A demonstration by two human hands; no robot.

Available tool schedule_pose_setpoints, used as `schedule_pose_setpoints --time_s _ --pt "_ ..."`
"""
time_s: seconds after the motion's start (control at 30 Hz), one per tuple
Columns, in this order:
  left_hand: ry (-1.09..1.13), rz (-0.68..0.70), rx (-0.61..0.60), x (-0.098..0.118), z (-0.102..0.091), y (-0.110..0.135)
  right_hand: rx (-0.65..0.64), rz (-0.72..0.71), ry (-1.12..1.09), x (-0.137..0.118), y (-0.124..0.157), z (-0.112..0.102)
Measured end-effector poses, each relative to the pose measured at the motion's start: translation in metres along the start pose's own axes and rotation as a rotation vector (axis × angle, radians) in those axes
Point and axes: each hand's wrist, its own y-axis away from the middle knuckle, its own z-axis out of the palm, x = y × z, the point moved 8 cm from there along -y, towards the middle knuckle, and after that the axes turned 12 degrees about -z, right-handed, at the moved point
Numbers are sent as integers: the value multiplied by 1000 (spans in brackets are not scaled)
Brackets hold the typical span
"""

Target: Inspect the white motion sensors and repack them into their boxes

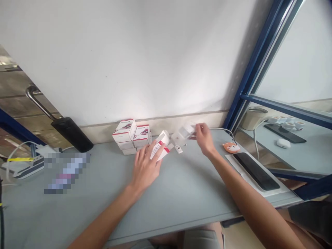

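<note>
Hands apart. Left hand (145, 169) grips white-red carton (159, 151) above grey table (166, 204); right hand (204, 139) pinches blurred white adapter (185, 131). Risk: poor grip drops carton, knocking small white connector (178, 149) or stacked boxes (131, 136).

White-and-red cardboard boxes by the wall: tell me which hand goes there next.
Left, probably: the left hand is nearest the boxes, though holding a box; right hand is farther, at a white part.

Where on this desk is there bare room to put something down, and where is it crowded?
Bare desk lies between your left forearm and right forearm, and below the blurred object. The back is crowded: white boxes, red-edged box, small white parts, your left hand, right hand.
</note>
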Motion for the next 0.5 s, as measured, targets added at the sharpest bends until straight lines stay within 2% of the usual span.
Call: schedule_pose_setpoints --time_s 0.1,0.17,0.27,0.4,0.5 --pt "45 -55 -29 1 1 -22 158 58 -75 13 -16 -25" --pt "83 -106 -90 4 12 -45 223 109 -123 22 -21 -35" --pt "185 -219 -261 6 47 -81 264 171 -193 34 -23 -40" --pt "286 -137 -416 17 93 -108 292 229 -245 45 -20 -42" --pt "387 -77 -487 19 114 -113 300 252 -261 49 -20 -43"
